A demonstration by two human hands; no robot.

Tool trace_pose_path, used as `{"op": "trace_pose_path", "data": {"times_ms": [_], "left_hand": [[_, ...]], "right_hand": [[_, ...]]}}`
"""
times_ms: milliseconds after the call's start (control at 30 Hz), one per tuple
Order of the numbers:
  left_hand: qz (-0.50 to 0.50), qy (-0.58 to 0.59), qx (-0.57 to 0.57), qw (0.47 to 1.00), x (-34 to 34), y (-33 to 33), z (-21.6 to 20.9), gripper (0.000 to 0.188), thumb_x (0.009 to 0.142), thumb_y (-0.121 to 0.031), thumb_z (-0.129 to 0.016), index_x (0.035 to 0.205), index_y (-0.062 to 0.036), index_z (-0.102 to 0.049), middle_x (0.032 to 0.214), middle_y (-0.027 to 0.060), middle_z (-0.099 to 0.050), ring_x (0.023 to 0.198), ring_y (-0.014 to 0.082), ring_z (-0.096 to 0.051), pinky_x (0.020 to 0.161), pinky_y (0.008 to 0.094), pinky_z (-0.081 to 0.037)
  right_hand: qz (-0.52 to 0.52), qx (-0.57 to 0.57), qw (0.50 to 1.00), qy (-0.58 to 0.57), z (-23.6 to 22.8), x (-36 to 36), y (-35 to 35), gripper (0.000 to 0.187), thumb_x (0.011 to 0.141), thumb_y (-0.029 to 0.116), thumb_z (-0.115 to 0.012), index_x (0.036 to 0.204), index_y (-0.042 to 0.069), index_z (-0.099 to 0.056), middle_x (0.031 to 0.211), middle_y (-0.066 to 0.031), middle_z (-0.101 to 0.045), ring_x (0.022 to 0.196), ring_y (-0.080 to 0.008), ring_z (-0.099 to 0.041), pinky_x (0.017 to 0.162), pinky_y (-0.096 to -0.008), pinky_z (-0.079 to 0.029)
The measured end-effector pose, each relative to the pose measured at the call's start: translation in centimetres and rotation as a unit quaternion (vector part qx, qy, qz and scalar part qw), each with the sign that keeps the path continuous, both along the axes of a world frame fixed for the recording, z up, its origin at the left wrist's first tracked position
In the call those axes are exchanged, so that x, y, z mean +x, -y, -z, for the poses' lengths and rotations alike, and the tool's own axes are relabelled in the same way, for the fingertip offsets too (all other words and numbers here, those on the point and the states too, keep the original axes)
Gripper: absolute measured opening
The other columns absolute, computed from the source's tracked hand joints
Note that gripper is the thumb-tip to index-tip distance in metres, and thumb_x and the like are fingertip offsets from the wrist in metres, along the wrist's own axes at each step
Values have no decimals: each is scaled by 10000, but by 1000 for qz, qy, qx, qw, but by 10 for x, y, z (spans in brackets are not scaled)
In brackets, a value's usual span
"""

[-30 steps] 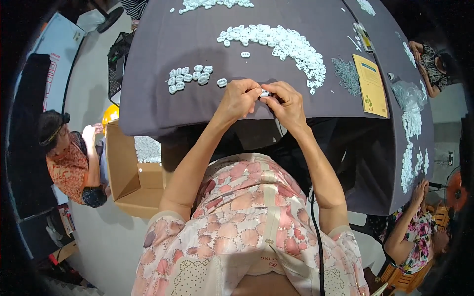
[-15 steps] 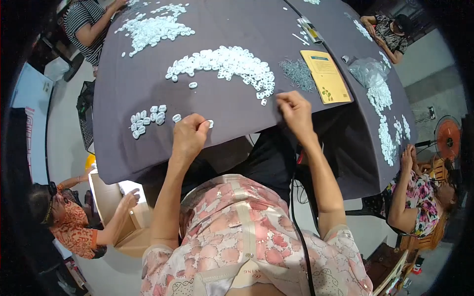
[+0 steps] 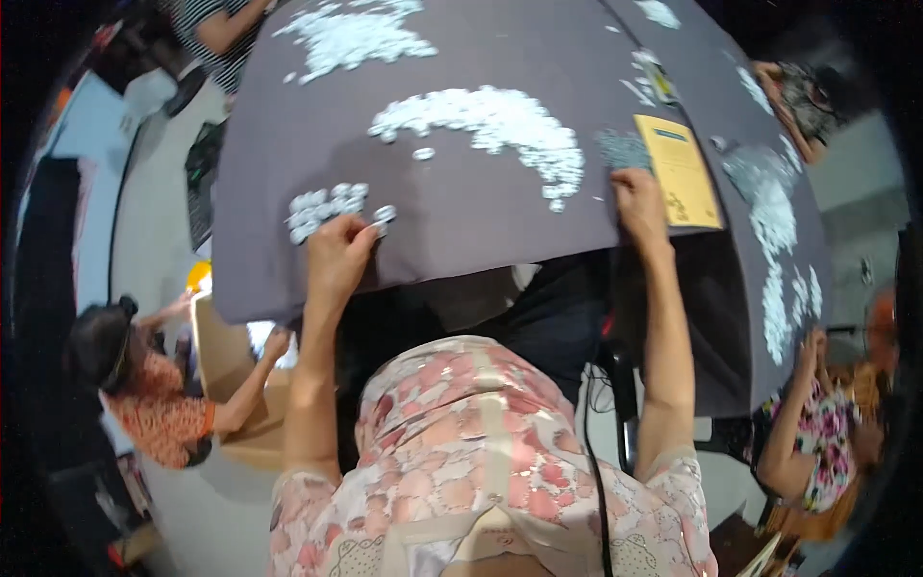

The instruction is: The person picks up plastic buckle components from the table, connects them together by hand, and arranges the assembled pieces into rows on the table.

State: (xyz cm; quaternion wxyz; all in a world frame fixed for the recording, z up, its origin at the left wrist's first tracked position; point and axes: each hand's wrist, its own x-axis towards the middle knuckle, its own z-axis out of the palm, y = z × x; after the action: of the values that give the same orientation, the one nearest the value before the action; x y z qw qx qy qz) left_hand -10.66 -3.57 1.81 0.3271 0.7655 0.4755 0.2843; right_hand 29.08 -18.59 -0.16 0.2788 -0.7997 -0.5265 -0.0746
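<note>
My left hand [image 3: 336,252] is closed, thumb and fingers pinching a small white plastic piece [image 3: 381,229] just above the cloth. Right by it lies another white piece [image 3: 386,213]. Past that hand sits a small cluster of white pieces [image 3: 325,204]. My right hand [image 3: 639,207] is closed at the near edge of a heap of thin grey pins [image 3: 623,149]. Its fingertips are together, and whatever is between them is too small to make out. Ahead of both hands curves a long pile of white pieces [image 3: 500,120], with one stray piece [image 3: 423,154] inside the curve.
A yellow booklet [image 3: 680,173] lies to the right of the pins. Other heaps of white pieces [image 3: 361,38] and a clear plastic bag [image 3: 760,173] are on the dark tablecloth [image 3: 461,212]. Several people sit around; one at left works by a cardboard box [image 3: 216,351].
My left hand has drawn the white piece leftward, beside the loose one near the cluster. My right hand has gone right to the grey pins. The whole view has shifted.
</note>
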Motion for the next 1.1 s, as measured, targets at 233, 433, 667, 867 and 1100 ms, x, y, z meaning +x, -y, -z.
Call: {"op": "trace_pose_path", "data": {"times_ms": [233,433,667,867,1100], "left_hand": [[-81,31,79,993,0,1,12,148,751,-136,-648,711,1,-613,684,166,-613,632,307,-599,579,383,-456],[-28,-50,235,970,18,13,4,105,766,-171,-634,837,-99,-606,793,94,-547,700,278,-592,582,387,-472],[-27,-129,258,957,13,-7,15,95,760,-184,-645,835,-127,-633,774,68,-540,672,253,-590,541,377,-466],[-35,-101,270,957,14,-18,6,99,756,-128,-608,844,-108,-649,790,96,-545,696,284,-591,581,390,-473],[6,-36,226,973,67,-51,9,141,759,-120,-592,867,-69,-668,772,133,-584,770,315,-593,684,408,-468]], "right_hand": [[55,-106,991,-67,-31,-10,-6,183,806,157,-570,842,-11,-632,856,-190,-626,833,-346,-597,726,-399,-462],[48,-100,993,47,-25,-25,-7,141,836,132,-527,839,-1,-574,845,-191,-595,811,-371,-571,701,-427,-447],[43,-31,998,36,-26,-44,-9,108,836,96,-506,797,-4,-496,810,-196,-563,762,-380,-550,670,-438,-431],[32,87,992,-85,-13,-43,-12,73,809,55,-561,844,-7,-542,718,-144,-602,613,-256,-588,586,-348,-462],[13,168,964,-204,1,-47,-11,89,814,51,-589,872,-9,-619,734,-36,-604,636,-71,-528,594,-236,-441]]}}
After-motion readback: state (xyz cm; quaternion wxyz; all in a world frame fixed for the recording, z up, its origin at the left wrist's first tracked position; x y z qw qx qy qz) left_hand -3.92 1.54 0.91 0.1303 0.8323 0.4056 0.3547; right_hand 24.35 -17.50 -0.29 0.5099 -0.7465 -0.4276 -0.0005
